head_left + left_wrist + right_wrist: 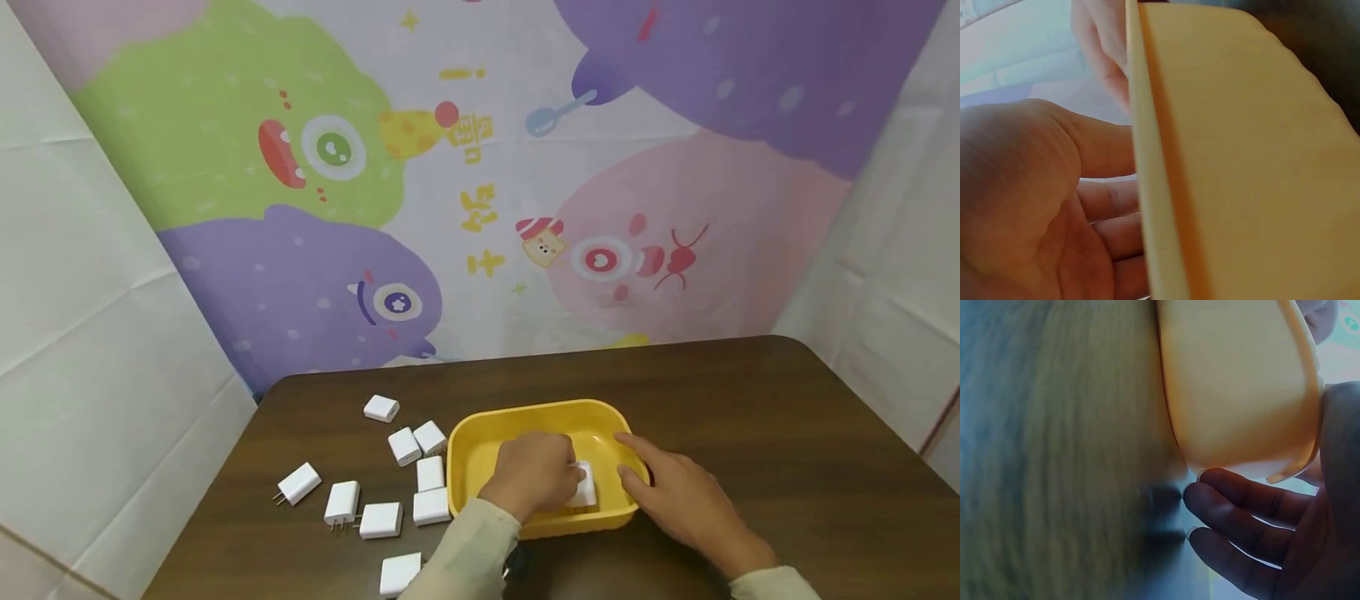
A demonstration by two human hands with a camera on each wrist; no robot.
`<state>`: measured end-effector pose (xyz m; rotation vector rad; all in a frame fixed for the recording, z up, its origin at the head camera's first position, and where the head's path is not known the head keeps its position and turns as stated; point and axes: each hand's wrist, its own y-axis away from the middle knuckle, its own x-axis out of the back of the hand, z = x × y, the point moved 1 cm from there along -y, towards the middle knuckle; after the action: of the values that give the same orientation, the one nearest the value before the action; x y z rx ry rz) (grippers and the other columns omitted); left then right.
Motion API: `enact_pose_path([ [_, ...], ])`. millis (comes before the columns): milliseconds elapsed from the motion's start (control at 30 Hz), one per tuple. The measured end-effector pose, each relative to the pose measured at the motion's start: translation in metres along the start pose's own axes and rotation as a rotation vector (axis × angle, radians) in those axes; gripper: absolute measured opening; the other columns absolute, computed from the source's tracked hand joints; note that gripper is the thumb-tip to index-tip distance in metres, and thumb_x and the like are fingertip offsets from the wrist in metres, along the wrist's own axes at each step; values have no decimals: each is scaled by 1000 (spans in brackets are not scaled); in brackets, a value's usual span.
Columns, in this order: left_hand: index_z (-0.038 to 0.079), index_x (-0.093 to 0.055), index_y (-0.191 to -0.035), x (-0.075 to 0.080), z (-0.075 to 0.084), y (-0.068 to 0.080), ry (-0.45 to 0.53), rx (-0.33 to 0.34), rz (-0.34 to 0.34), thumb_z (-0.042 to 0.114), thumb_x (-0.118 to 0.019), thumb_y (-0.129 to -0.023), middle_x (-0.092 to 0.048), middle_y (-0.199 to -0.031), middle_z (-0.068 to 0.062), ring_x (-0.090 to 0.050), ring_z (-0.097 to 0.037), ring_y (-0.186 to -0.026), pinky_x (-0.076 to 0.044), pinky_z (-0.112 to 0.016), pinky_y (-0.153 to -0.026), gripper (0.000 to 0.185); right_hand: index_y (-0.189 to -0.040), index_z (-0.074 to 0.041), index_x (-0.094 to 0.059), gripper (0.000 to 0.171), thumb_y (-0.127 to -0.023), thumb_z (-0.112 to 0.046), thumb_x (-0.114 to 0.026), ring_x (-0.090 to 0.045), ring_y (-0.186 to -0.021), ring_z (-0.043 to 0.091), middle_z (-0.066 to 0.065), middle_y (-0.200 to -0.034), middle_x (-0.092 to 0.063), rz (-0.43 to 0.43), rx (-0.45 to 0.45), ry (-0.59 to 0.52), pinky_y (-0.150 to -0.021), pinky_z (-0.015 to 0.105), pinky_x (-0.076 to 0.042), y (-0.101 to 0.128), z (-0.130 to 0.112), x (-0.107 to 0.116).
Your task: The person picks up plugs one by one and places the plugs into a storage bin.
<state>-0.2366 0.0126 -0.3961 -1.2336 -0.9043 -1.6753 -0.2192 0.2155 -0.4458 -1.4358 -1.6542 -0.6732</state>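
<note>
White plastic plug-in charger block [584, 486] sits inside the yellow plastic rectangular tub [480, 433], near the tub's front wall, with the left hand [534, 475] curled over it, fingertips pinching its left side. The left wrist view shows only the palm and bent fingers [1107, 200] against the tub's outer wall, so the pinch is read from the head view alone. Right hand [678, 500] lies flat on the bench just beside the tub's right wall, fingers relaxed and spread, forefinger touching the rim; the right wrist view has the fingertips [1222, 500] at the tub's lower corner, holding nothing.

Progress, as a judgement: one charger is in the tub, no others visible there. Nine like white chargers [381, 520] lie loose on the bench to the left of the tub, so most of the lot looks yet to be moved. One [399, 573] lies nearest the front edge by the left sleeve; a row runs left from the tub's front-left corner, two of them with prongs showing; the farthest [381, 408] lies toward the back-left corner.

Bench [787, 433]: dark brown wood grain, rounded back corners. Behind it hangs a cartoon backdrop [480, 167] of green, purple and pink monster figures; creased white sheeting [90, 292] covers both sides.
</note>
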Motion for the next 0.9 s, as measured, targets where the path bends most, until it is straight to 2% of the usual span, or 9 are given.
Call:
enact_pose_path([
  [133, 19, -64, -71, -5, 7, -5, -32, 11, -60, 36, -63, -97, -44, -56, 6, -42, -12, -52, -39, -33, -55, 31, -143, -20, -55, 48, -99, -38, -60, -57, -80, 18, 8, -118, -68, 6, -9, -7, -67, 43, -47, 2, -1, -2],
  [267, 20, -68, -81, -6, 13, -8, -50, 15, -62, 35, -64, -97, -51, -61, 7, -47, -12, -56, -41, -34, -59, 23, -143, -20, -55, 48, -99, -38, -60, -52, -73, 17, 4, -109, -67, 9, -14, -21, -63, 39, -44, 2, -1, -3],
  [400, 22, -76, -102, -9, 17, -13, -33, 3, -55, 35, -65, -96, -69, -84, 12, -59, -9, -71, -48, -38, -72, 18, -144, -21, -55, 49, -99, -38, -60, -46, -63, 15, 0, -95, -63, 11, -13, -34, -59, 36, -40, 3, -1, -1],
  [500, 23, -76, -113, -12, 17, -13, -10, 4, -61, 35, -66, -95, -72, -103, 12, -65, -10, -85, -50, -41, -80, 24, -144, -22, -55, 49, -99, -39, -60, -48, -65, 15, 1, -100, -66, 11, -3, -26, -60, 37, -40, 3, -2, -1],
  [600, 23, -74, -117, -17, 15, -13, 13, 4, -72, 38, -64, -94, -72, -107, 11, -67, -13, -91, -51, -41, -80, 29, -143, -23, -56, 48, -99, -39, -60, -51, -73, 16, 1, -111, -68, 19, 8, -9, -63, 39, -43, 3, -3, -2],
  [667, 23, -73, -119, -19, 15, -12, 19, -7, -69, 41, -62, -94, -72, -107, 10, -67, -14, -91, -52, -40, -79, 33, -143, -23, -56, 47, -99, -38, -60, -52, -73, 16, 2, -112, -69, 21, 9, -9, -64, 39, -43, 3, -4, -2],
  [900, 23, -71, -119, -19, 20, -10, 44, -60, -43, 44, -59, -92, -65, -83, 10, -59, -11, -69, -48, -35, -62, 36, -144, -23, -55, 47, -99, -38, -60, -49, -70, 16, 2, -110, -68, 17, -23, -23, -63, 39, -42, 4, -4, 1],
])
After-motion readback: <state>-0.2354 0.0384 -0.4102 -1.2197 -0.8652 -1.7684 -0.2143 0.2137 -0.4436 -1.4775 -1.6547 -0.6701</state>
